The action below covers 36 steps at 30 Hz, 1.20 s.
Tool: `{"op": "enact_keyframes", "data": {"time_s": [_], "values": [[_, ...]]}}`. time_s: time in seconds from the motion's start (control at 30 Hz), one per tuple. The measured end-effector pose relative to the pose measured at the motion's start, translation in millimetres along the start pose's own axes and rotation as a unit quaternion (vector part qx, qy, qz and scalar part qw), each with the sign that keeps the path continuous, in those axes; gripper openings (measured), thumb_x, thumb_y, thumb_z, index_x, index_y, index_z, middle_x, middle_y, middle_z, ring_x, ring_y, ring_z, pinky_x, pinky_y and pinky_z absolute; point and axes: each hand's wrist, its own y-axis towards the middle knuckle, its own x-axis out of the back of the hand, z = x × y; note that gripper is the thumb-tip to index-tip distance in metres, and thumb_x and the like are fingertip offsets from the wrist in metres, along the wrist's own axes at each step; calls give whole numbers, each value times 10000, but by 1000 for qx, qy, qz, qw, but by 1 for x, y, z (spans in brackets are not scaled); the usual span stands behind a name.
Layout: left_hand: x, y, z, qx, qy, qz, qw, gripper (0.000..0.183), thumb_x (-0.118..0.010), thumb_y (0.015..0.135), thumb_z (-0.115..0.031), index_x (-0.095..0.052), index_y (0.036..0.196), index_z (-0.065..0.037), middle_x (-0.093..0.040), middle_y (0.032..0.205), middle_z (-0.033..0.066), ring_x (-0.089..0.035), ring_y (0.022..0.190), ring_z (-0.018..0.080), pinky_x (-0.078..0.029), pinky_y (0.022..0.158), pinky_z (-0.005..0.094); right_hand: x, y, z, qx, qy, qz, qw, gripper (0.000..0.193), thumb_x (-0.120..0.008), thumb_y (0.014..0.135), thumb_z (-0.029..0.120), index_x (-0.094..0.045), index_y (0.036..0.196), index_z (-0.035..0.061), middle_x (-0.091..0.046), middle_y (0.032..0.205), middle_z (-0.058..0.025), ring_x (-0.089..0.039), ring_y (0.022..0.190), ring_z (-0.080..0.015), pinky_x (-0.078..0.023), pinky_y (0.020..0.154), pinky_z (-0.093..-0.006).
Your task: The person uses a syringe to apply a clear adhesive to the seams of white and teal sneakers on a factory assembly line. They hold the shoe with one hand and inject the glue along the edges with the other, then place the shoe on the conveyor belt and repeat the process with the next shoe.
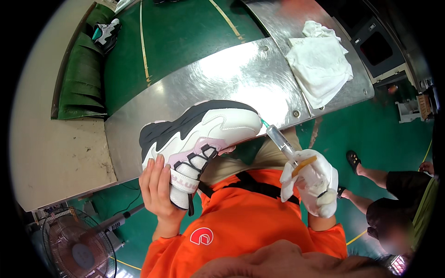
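Note:
A white sneaker (234,122) with a black sole and pale pink panels lies tilted on its side over the metal table edge, its toe to the right. Bare, my left hand (160,190) grips it around the heel and collar. My right hand (313,180), in a white glove, is closed around a clear syringe (280,140) with a green tip. That tip touches or nearly touches the shoe's toe, where upper and sole meet. Across the gloved fingers lies a flat tan strip (304,166), perhaps part of the syringe.
White cloths (320,67) are piled on the metal table (222,69) at right. Beyond runs a green belt (181,37), with another shoe (107,35) at far left. A fan (81,250) stands lower left. Another person's leg (375,178) shows at right.

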Motion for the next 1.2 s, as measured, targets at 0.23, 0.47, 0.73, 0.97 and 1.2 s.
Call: {"op": "enact_keyframes", "data": {"time_s": [0.23, 0.47, 0.73, 0.97, 1.2], "values": [[12, 37, 6, 16, -59, 53, 997, 623, -857, 673, -160, -582, 1209, 0, -661, 1194, 190, -632, 1053, 396, -492, 950, 458, 10, 12, -14, 82, -88, 125, 985, 992, -890, 436, 70, -469, 1315, -114, -593, 1117, -193, -594, 881, -240, -518, 748, -321], [15, 77, 15, 73, -113, 114, 984, 636, -828, 618, -140, -619, 1202, -3, -663, 1139, 168, -624, 1036, 351, -476, 924, 399, 16, 27, -22, 104, -251, 109, 956, 930, -910, 460, 137, -522, 1277, -78, -672, 1020, -128, -632, 769, -175, -531, 677, -279], [-2, 130, 31, 100, -130, 202, 966, 584, -848, 572, -98, -640, 1113, -26, -670, 998, 136, -649, 901, 304, -507, 809, 368, 36, 54, -41, 140, -314, 110, 933, 810, -902, 504, 195, -572, 1219, 7, -665, 1007, -104, -633, 731, -209, -529, 685, -291], [-16, 161, 48, 175, -187, 310, 916, 580, -877, 565, -163, -628, 1070, -21, -671, 955, 97, -657, 873, 248, -508, 792, 330, 48, 66, -60, 153, -284, 128, 938, 755, -893, 555, 134, -560, 1221, 13, -610, 892, -80, -545, 623, -168, -498, 603, -283], [-3, 194, 82, 141, -273, 496, 812, 861, -934, 567, -252, -533, 1278, 21, -612, 1222, 120, -600, 1094, 203, -454, 958, 332, 53, 66, -69, 177, -274, 151, 933, 768, -898, 591, 131, -533, 1256, 12, -583, 822, -41, -537, 602, -143, -470, 553, -277]]}}
